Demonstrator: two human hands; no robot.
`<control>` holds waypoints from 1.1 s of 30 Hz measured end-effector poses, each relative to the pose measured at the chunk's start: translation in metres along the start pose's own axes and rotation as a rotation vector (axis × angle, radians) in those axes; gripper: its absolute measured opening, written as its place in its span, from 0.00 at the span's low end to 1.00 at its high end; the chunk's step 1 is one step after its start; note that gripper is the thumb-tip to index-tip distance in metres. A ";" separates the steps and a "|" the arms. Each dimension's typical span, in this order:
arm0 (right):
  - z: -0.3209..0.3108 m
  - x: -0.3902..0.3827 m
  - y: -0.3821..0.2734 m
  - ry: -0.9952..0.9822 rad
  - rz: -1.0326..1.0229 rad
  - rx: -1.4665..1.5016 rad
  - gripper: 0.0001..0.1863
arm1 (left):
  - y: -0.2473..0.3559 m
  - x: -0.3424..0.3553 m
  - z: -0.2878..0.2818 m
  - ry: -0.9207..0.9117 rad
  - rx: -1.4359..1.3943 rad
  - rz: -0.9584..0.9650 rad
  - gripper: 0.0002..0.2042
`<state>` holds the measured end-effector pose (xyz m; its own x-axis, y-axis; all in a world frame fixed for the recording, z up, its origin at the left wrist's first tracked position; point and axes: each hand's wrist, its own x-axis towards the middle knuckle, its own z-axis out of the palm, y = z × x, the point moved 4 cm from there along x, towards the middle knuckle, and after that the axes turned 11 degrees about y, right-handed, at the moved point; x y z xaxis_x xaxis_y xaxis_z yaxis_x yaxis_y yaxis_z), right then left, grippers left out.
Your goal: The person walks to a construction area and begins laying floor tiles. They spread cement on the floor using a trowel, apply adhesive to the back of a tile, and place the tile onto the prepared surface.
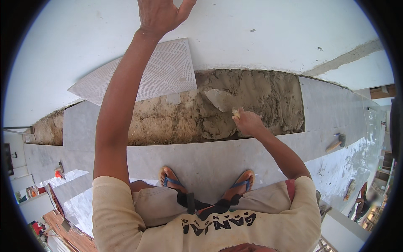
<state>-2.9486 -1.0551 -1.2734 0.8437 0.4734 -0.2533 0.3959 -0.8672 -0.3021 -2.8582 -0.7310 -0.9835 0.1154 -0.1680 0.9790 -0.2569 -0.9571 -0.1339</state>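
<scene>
Trowel (pixel 223 101) gripped in the right hand (pixel 250 123), the nearer of the two. Its blade (pixel 217 98) lies on the wet mortar (pixel 262 94), ahead and left of that hand, long axis slanting toward the ridged-back tile (pixel 168 69). Left hand (pixel 157 16) (fingers cut off at the upper edge; state cannot be told) is at the white wall (pixel 252 42), well apart.

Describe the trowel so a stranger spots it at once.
Start at the white wall across the top, then drop to the dark mortar at its foot. The trowel is there, held by the right hand; its pale, flat blade stands out from the rough, darker mortar.
</scene>
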 end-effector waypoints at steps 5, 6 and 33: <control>0.028 0.054 0.010 0.133 -0.091 0.023 0.22 | -0.005 0.007 0.015 -0.051 -0.384 -0.435 0.41; 0.035 0.060 0.007 0.122 -0.087 0.023 0.22 | -0.006 0.002 0.013 -0.074 -0.459 -0.506 0.41; -0.048 0.046 0.186 0.170 0.560 -0.097 0.27 | -0.009 0.000 0.027 -0.087 0.262 -0.158 0.36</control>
<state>-2.8186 -1.2017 -1.2967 0.9768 -0.0848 -0.1967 -0.1018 -0.9918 -0.0777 -2.8304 -0.7285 -0.9862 0.2190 -0.0209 0.9755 0.0251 -0.9993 -0.0271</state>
